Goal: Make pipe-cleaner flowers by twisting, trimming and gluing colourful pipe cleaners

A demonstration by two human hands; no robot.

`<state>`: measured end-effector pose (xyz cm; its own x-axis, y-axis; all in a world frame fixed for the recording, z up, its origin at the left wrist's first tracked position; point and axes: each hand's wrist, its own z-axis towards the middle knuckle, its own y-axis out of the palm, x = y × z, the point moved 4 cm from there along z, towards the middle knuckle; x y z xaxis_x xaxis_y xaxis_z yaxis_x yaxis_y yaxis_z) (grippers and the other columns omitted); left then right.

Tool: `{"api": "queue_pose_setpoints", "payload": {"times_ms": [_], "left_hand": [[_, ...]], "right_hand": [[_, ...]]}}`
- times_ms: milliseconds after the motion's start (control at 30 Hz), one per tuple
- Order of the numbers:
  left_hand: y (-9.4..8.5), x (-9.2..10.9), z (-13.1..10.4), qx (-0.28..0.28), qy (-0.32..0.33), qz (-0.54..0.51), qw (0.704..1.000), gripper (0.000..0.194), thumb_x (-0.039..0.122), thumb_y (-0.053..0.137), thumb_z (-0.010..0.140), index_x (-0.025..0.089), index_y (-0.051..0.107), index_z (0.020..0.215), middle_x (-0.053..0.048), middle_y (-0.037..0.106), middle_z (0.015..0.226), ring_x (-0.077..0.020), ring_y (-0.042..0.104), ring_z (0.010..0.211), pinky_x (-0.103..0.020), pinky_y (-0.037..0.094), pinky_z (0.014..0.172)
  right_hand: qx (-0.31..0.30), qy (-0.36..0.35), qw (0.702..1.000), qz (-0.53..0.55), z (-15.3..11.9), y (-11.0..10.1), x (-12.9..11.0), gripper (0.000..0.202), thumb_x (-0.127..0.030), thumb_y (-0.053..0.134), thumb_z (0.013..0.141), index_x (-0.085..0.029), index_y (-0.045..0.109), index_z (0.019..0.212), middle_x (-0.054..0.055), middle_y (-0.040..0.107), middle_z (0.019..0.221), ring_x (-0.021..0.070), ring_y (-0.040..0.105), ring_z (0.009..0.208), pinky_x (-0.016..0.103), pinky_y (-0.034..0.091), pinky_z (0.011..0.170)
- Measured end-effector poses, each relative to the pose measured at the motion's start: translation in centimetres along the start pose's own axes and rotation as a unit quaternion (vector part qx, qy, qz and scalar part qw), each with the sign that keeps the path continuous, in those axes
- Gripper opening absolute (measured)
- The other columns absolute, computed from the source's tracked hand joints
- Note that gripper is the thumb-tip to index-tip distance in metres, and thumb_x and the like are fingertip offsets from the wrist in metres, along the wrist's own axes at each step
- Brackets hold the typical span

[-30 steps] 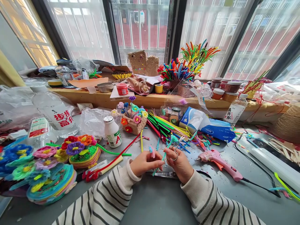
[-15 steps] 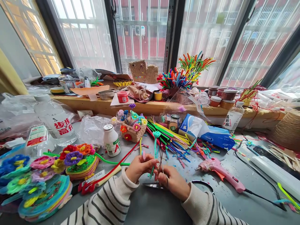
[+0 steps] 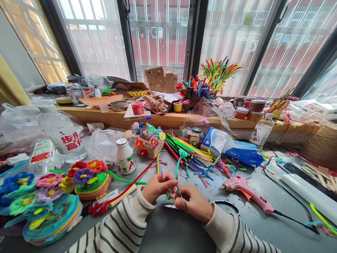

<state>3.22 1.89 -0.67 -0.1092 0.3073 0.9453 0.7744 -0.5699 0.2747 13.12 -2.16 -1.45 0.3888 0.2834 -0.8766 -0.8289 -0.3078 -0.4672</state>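
Observation:
Between the thumb and fingers of my left hand [image 3: 157, 187] is the stem of a teal pipe-cleaner flower [image 3: 182, 153], its head pointing up and away. My right hand [image 3: 197, 203] is closed on small metal scissors [image 3: 179, 192], held against the stem close to my left fingertips; the fingers partly hide them. Below both hands a larger pair of scissors lies on the table, its blade [image 3: 168, 206] showing on the left and its black handle [image 3: 231, 203] on the right. A pink ring-like piece [image 3: 163, 174] sits by my left index finger.
Loose pipe cleaners [image 3: 189, 154] lie beyond my hands. A pink glue gun [image 3: 250, 193] with its cord is at right. Pipe-cleaner flower pieces [image 3: 52, 214] stand at left, near a white bottle [image 3: 125, 157] and a woven flower basket [image 3: 150, 147]. A tissue pack [image 3: 242, 153] lies behind.
The teal flower has tilted to the right and dropped slightly. The small scissors' blades, crossed and upright before, are now turned and less visible. Both hands stay in nearly the same place.

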Motion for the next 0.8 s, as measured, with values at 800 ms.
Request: {"api": "queue_pose_setpoints", "payload": {"times_ms": [800], "left_hand": [[0.02, 0.37, -0.19, 0.014, 0.024, -0.053, 0.998, 0.022, 0.028, 0.062, 0.055, 0.011, 0.049, 0.055, 0.003, 0.052, 0.043, -0.0054, 0.047, 0.036, -0.016, 0.037, 0.036]], "right_hand": [[0.046, 0.035, 0.998, 0.028, 0.02, 0.19, 0.01, 0.056, -0.069, 0.034, 0.055, -0.015, 0.036, 0.039, -0.003, 0.034, 0.037, 0.0061, 0.028, 0.038, 0.02, 0.022, 0.037]]}}
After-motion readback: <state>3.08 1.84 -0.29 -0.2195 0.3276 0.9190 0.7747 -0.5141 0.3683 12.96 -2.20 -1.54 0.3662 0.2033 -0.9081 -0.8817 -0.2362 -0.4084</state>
